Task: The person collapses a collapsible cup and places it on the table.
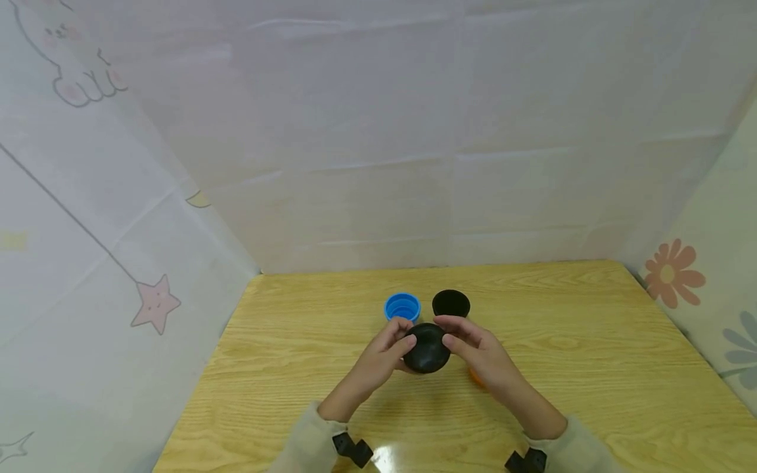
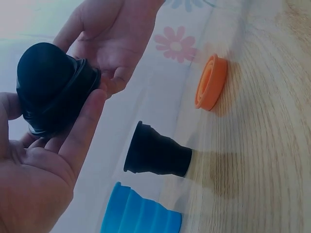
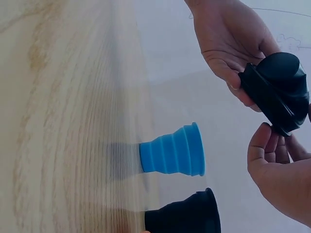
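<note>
One black collapsible cup (image 1: 427,351), partly folded, held above the wood-grain table (image 1: 296,335): my left hand (image 1: 376,357) curls round its side, thumb on top; my right hand (image 1: 489,363) pinches its edge, fingers bent narrow. Beyond, upright and extended: one blue collapsible cup (image 1: 402,307), one second black cup (image 2: 158,151). Below my right hand: one orange collapsible cup (image 2: 214,83), flattened.

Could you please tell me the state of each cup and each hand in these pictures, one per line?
Black round rubbery cup in the hands: held, sides creased, partly folded
Blue ribbed rubbery cup: upright, extended
Black tapered rubbery cup on the table: upright, extended
Orange ring-shaped rubbery cup: flat on the table, collapsed
Left hand: grips the held cup
Right hand: pinches its edge
</note>
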Action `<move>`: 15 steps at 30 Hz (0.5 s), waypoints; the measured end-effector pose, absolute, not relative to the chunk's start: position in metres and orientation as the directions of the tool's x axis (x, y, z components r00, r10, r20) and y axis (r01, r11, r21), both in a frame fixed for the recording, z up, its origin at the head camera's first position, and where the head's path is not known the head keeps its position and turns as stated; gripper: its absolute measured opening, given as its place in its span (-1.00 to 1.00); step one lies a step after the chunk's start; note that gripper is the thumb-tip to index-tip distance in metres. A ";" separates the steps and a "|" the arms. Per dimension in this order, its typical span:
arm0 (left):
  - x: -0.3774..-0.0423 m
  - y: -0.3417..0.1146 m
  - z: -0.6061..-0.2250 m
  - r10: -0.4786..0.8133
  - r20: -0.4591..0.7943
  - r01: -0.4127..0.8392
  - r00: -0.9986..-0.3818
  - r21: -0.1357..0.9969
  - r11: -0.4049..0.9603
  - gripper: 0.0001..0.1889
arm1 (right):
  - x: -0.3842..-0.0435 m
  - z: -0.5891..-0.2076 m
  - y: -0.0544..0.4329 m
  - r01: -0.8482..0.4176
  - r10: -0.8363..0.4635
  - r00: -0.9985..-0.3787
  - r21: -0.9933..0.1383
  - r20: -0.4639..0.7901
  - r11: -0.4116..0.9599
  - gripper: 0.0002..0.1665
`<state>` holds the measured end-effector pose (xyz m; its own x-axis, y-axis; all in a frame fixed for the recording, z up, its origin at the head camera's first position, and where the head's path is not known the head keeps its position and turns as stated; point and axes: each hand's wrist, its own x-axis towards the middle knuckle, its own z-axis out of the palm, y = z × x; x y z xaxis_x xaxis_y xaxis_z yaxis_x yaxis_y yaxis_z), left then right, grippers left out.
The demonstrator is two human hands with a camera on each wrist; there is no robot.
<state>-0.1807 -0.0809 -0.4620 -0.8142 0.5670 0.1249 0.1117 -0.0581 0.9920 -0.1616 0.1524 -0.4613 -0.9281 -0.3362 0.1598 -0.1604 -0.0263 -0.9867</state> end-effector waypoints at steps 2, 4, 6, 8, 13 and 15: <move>-0.181 -0.080 -0.463 0.560 0.131 0.121 -0.818 0.991 -0.054 -0.66 | -0.162 -0.461 0.152 -0.149 -0.332 -0.930 -0.988 0.155 -0.044 -0.51; -0.181 -0.081 -0.462 0.554 0.135 0.135 -0.821 0.990 -0.040 -0.67 | -0.162 -0.461 0.152 -0.139 -0.328 -0.933 -0.989 0.145 -0.041 -0.51; -0.181 -0.081 -0.461 0.542 0.132 0.160 -0.830 0.987 0.004 -0.69 | -0.161 -0.460 0.152 -0.133 -0.327 -0.936 -0.991 0.134 -0.024 -0.50; -0.180 -0.082 -0.459 0.524 0.127 0.188 -0.842 0.980 0.065 -0.71 | -0.161 -0.460 0.153 -0.129 -0.327 -0.937 -0.992 0.124 -0.005 -0.49; -0.180 -0.083 -0.456 0.505 0.119 0.217 -0.855 0.966 0.140 -0.70 | -0.162 -0.459 0.155 -0.123 -0.340 -0.935 -0.992 0.104 0.035 -0.46; -0.181 -0.083 -0.455 0.513 0.114 0.212 -0.851 0.968 0.137 -0.69 | -0.163 -0.459 0.155 -0.111 -0.345 -0.934 -0.993 0.088 0.049 -0.46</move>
<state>-0.1805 -0.0828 -0.4552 -0.8506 0.5133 0.1135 0.2120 0.1373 0.9676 -0.1629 0.1546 -0.4588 -0.9344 -0.3453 0.0878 -0.1113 0.0488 -0.9926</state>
